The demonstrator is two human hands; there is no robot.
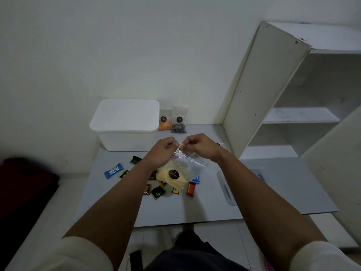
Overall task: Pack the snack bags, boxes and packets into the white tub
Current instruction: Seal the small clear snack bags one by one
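Pinching the clear snack bag (178, 171) by its top edge, both hands (left (163, 151), right (200, 146)) hold it; light, crinkly, probably fragile chips.

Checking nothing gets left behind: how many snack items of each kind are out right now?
Clear snack bags: 3, yellow-chip bag in left hand and right hand, orange-snack bag and dark-snack bag beside the white tub
Small wrapped packets on the table: 10 in view, some partly covered
Total: 13

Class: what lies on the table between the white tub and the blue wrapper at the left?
Head view: one small dark packet lies between the white tub and the blue wrapper.
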